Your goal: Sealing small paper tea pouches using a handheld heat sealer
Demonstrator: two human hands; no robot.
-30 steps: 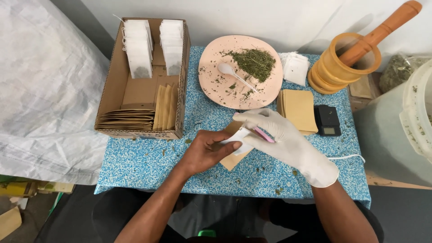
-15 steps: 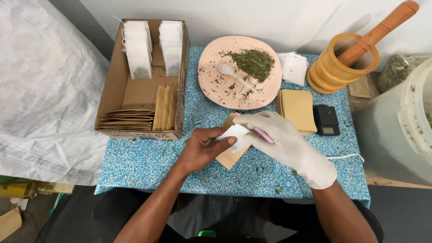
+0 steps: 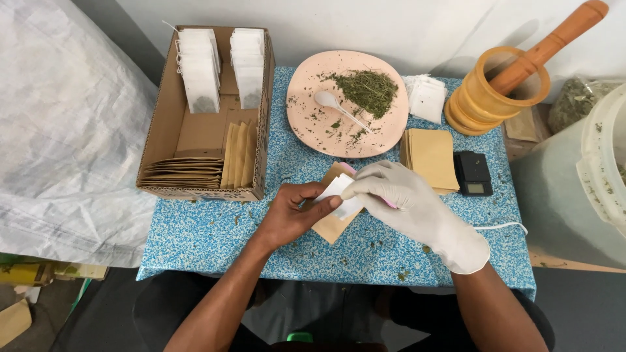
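My bare left hand (image 3: 292,215) and my white-gloved right hand (image 3: 407,205) meet over the middle of the blue speckled table (image 3: 202,238). Together they pinch a small white tea bag (image 3: 340,195) at the mouth of a tan paper envelope (image 3: 331,225) that lies slanted under them. A bit of pink shows under my right fingers. Behind my hands stands a pink plate (image 3: 306,114) with a heap of dried green herb (image 3: 366,88) and a white spoon (image 3: 332,104).
A cardboard box (image 3: 163,137) at the left holds white tea bags and tan envelopes. A stack of tan envelopes (image 3: 430,156), a small black scale (image 3: 473,173), loose white bags (image 3: 427,98) and a wooden mortar with pestle (image 3: 502,91) stand right. A white bucket (image 3: 600,163) is far right.
Both hands have shifted slightly with the white bag and the envelope between them; the envelope lies a little lower under my left hand. Nothing else has moved.
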